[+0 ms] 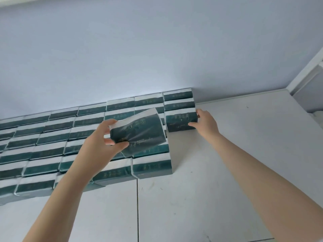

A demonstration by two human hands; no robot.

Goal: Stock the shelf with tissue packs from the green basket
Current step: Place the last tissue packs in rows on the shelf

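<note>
Left hand (103,137), fingers and thumb curled round a tilted tissue pack (139,131) above the stocked rows (43,151) on the white shelf (227,154); right hand (206,123) clasping the end pack (180,122) farther back, near the wall (157,49); gold print unreadable.

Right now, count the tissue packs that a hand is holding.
2. The left hand grips a tilted pack above the stacked rows; the right hand holds the end pack at the rows' right end. No others seem held.
</note>
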